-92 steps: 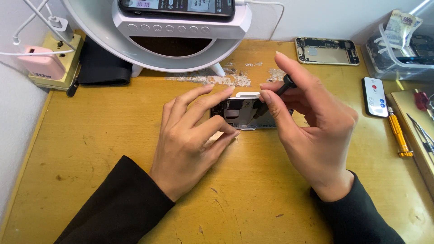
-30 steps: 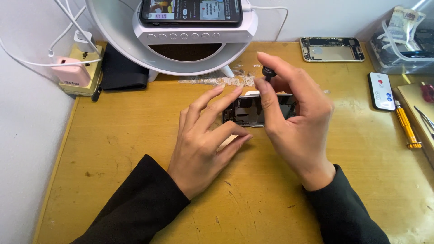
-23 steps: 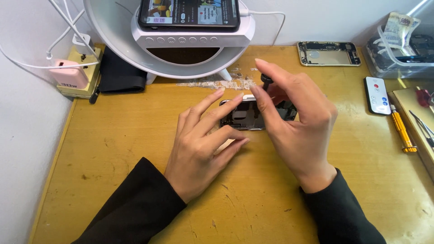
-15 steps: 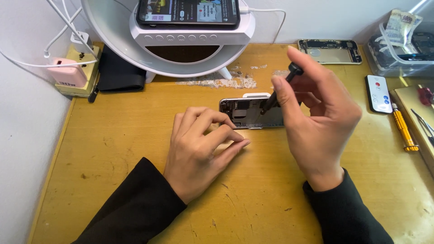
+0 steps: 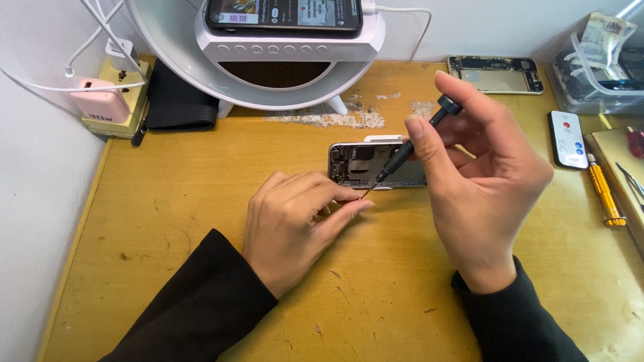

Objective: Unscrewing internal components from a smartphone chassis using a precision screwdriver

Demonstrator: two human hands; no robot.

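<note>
On the near half of the scratched wooden desk (image 5: 201, 221), two black sleeves lead up to the person's hands. The left hand (image 5: 295, 224) rests knuckles-up on the wood, its fingers curled in and its thumb and forefinger pinched together just at the tip of a precision screwdriver (image 5: 409, 147); whether something tiny sits in that pinch cannot be told. The right hand (image 5: 479, 181) is raised above the desk and grips the screwdriver between thumb and forefinger, with the dark handle slanting up to the right and its round cap near the fingertip. The thin bit points down to the left and ends at the near edge of an opened smartphone (image 5: 372, 164).

That phone lies flat, near the middle of the desk, its dark internal parts exposed inside a silver frame, and its right end is hidden behind the right hand. To the right lie a small white remote control (image 5: 567, 139) and a yellow-handled tool (image 5: 604, 191). Farther back are a patch of worn-off finish, a black pouch (image 5: 178, 100), a pink charger (image 5: 100, 102) on a power strip, a white ring-shaped stand (image 5: 288, 67) carrying a lit phone (image 5: 285, 13), and a bare phone housing (image 5: 495, 74).
</note>
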